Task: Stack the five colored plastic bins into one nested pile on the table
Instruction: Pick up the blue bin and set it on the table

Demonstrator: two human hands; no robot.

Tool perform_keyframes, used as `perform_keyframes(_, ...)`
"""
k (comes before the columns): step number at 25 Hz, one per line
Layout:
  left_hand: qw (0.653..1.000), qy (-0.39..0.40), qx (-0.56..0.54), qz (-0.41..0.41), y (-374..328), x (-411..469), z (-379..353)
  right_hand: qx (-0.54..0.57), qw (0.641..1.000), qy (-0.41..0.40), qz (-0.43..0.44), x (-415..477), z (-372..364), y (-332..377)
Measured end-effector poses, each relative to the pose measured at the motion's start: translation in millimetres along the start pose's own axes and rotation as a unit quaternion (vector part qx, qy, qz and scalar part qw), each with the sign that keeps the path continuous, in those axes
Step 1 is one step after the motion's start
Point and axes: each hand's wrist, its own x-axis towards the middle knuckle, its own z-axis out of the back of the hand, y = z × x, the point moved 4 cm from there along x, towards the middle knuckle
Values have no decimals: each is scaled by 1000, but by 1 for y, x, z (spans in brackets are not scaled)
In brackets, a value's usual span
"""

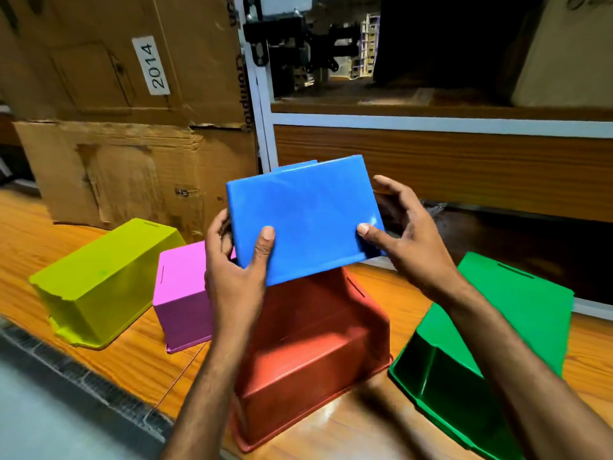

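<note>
Both hands, the left hand (237, 260) and right hand (403, 234), grip the blue bin (305, 217) upside down above the red bin (311, 343). Next, it likely needs lowering straight over the red one.

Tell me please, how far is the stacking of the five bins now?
Nothing is nested yet. In hand: both the left hand and right hand hold the blue bin upside down above the red bin. Left: the yellow bin, pink bin and green bin lie apart on the table.
</note>
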Motion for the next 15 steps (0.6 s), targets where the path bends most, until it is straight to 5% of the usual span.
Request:
perform_keyframes(5,992,-29,-118,20,-44,41,10,98,989,82,74,14,12,61)
perform_keyframes(8,986,-19,-161,29,-64,56,11,-26,983,131,124,13,14,78)
perform_keyframes(15,980,33,-196,12,-81,60,-9,-165,969,-84,163,35,45,89)
